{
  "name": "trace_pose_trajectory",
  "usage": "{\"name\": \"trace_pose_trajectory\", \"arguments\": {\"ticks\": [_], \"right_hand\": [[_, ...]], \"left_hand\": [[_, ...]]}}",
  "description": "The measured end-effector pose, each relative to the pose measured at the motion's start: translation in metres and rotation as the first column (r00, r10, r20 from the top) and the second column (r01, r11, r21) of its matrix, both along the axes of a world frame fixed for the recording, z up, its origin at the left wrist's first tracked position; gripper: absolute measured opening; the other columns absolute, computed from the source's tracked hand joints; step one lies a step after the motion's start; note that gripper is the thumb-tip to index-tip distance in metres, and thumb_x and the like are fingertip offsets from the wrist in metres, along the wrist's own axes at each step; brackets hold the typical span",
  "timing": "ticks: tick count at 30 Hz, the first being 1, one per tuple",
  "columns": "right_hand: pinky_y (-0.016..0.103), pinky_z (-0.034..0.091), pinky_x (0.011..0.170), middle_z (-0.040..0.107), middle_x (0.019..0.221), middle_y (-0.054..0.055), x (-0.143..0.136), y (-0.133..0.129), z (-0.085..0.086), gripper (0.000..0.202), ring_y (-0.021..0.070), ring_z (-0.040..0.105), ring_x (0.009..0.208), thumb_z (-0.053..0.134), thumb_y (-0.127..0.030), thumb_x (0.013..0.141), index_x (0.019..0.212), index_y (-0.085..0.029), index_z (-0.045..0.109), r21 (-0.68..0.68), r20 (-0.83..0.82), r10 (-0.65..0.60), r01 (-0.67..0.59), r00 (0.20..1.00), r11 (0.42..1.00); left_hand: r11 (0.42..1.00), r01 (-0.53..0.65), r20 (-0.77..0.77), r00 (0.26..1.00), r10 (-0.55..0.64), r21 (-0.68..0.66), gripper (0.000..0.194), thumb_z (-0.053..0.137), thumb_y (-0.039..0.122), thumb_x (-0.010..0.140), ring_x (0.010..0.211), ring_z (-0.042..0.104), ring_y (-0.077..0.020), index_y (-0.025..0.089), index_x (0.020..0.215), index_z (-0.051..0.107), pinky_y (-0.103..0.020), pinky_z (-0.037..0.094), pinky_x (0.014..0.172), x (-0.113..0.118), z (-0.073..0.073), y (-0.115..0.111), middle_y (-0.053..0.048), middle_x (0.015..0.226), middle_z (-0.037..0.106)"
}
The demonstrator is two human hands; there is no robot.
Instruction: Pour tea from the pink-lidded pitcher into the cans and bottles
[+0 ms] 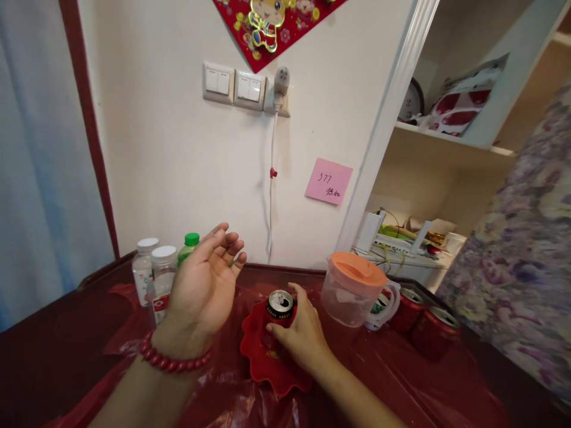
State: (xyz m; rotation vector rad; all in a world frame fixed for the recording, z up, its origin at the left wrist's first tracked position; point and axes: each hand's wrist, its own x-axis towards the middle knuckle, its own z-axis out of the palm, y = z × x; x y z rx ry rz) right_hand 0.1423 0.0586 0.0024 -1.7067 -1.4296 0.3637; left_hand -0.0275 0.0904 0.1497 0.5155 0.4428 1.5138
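A dark red drink can (280, 304) with a black band and an opened top stands upright on a red scalloped plate (283, 383). My right hand (310, 333) grips it from the right, thumb across the front and fingers round the far side, partly hidden by the can. My left hand (207, 282), with a red bead bracelet (172, 362) at the wrist, is raised to the left of the plate. Its palm faces the can, its fingers are loosely curled and apart, and it holds nothing. Behind it, a green-capped bottle (191, 239) is partly covered.
White-capped jars (146, 270) stand at the left. To the right are a clear pitcher (345, 300) with an orange lid and two more red cans (435, 336). Red plastic sheeting (379, 380) covers the table. A cord (272, 208) hangs down the wall behind.
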Motion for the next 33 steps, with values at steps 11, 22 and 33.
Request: {"name": "trace_pose_trajectory", "arguments": {"ticks": [11,22,33], "right_hand": [[0.051,0.039,0.11,0.06,0.137,0.013,-0.002,0.0,0.004,0.086,0.0347,0.055,0.127,0.077,-0.028,0.065,0.143,-0.021,0.044,0.063,-0.039,0.001,0.001,0.999,0.998],[0.049,0.044,0.106,0.064,0.13,0.01,0.005,-0.031,0.024,0.083,0.0328,0.059,0.12,0.079,-0.027,0.06,0.137,-0.024,0.05,0.137,-0.118,0.04,-0.024,0.992,0.99],[0.041,0.052,0.101,0.068,0.126,0.009,0.066,-0.112,0.013,0.083,0.0298,0.066,0.114,0.081,-0.032,0.063,0.14,-0.025,0.049,0.24,-0.115,-0.093,0.118,0.989,0.964]], "left_hand": [[1.0,-0.01,0.003,1.0,0.01,0.015,0.009,0.062,0.012,0.092,0.074,0.063,-0.0109,0.017,0.092,0.069,-0.022,0.054,0.067,-0.001,0.001,0.001,0.0,0.083,0.063],[0.999,-0.032,-0.01,0.999,0.032,0.002,0.018,0.056,0.008,0.093,0.072,0.063,-0.0111,0.018,0.089,0.071,-0.021,0.057,0.064,-0.004,0.004,0.0,-0.001,0.081,0.065],[0.996,-0.024,-0.209,0.977,0.041,0.083,0.019,0.076,0.024,0.075,0.098,0.064,-0.0342,0.037,0.086,0.068,-0.045,0.059,0.065,-0.006,0.007,-0.004,-0.008,0.08,0.069]]}}
